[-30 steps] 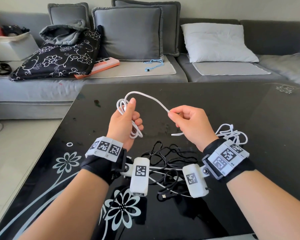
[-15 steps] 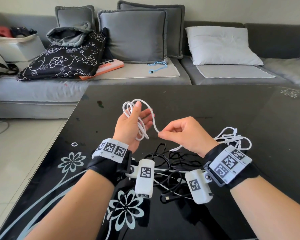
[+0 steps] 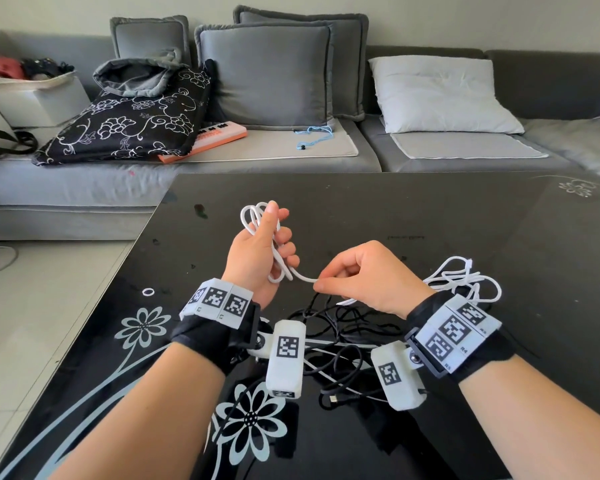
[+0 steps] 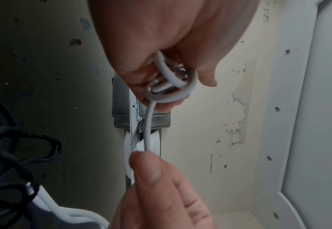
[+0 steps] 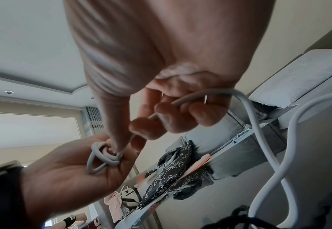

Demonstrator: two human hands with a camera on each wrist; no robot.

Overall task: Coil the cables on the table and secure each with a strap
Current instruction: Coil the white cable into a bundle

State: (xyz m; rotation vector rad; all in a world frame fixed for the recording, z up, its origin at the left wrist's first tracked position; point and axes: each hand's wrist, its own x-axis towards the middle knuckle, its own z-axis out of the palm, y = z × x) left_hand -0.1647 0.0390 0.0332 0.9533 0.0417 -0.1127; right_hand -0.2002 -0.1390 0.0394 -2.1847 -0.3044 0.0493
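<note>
Two hands work one white cable point(image 3: 303, 277) above the black glass counter point(image 3: 413, 209). The left hand point(image 3: 257, 251) is raised, fingers curled round several finished loops, its thumb pressing them against the fingers. A short stretch of that cable runs from the loops to the right hand point(image 3: 364, 277), which pinches it between thumb and forefinger just beside the left hand. The rest of the white cable lies in a loose heap point(image 3: 463, 275) on the counter, behind the right wrist. A tangle of black cable point(image 3: 340, 327) lies on the counter beneath both wrists. Left of the left wrist a small white ring point(image 3: 148, 291) rests on the counter.
</note>
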